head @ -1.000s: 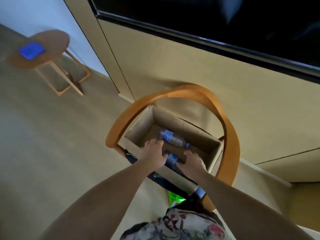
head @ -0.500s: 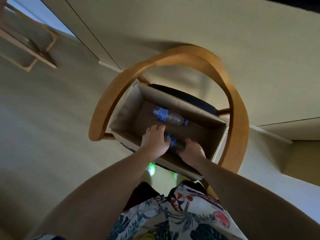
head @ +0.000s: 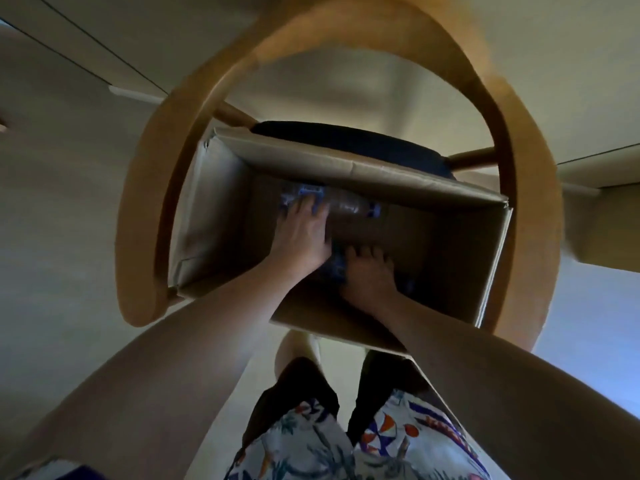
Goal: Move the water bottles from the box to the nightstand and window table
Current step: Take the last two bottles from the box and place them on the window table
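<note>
you have both hands down in the box [head: 349, 171], which sits on a chair [head: 512, 188].

your left hand [head: 304, 233] reaches to the far bottle [head: 341, 204]. that bottle lies flat on the box floor, close to the far wall. your fingers lie on its blue label end. i cannot tell if they wrap it or just touch it, as the picture is blurry there.

your right hand [head: 369, 273] lies over the near bottle [head: 337, 270]. that bottle is mostly hidden under your two hands. only a bit of blue shows between them. i cannot tell if your right hand grips it.

no bottle is out of the box yet. the nightstand and the window table are not in view.

here is what could go wrong. the bottles are round and they lie flat, so they can roll off if you only push on them. the box is dark and deep, so you may grab badly and drop one as you lift. the box walls are tall, so a bottle can bump the rim on the way up. the box sits on a chair, so a hard tug could slide it. get your fingers all the way round each bottle, then lift straight up.
</note>
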{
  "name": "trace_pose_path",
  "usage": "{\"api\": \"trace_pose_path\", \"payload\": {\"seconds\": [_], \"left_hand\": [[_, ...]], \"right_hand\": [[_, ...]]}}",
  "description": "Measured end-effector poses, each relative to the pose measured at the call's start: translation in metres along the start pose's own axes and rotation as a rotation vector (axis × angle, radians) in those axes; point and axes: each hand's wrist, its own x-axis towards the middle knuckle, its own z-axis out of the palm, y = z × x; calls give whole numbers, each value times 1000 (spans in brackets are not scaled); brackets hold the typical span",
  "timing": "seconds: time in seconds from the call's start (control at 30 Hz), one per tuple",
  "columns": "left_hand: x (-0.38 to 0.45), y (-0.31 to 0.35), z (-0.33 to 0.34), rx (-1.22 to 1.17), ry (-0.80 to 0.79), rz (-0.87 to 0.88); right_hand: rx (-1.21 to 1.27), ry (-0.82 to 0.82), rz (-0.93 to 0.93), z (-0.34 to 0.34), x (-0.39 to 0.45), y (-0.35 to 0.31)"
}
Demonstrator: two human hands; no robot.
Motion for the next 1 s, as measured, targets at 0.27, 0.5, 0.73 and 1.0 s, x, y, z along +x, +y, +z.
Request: {"api": "trace_pose_path", "payload": {"seconds": [0.27, 0.5, 0.73, 1.0], "left_hand": [[28, -20, 38, 241, 142, 144], [52, -12, 41, 290, 163, 176], [42, -18, 14, 239, -59, 91], [0, -12, -50, 107, -78, 2]], "right_hand": [[-61, 48, 4, 22, 35, -7], [-40, 88, 0, 23, 47, 0], [168, 36, 27, 9, 29, 6], [364, 117, 209, -42, -26, 2]]}}
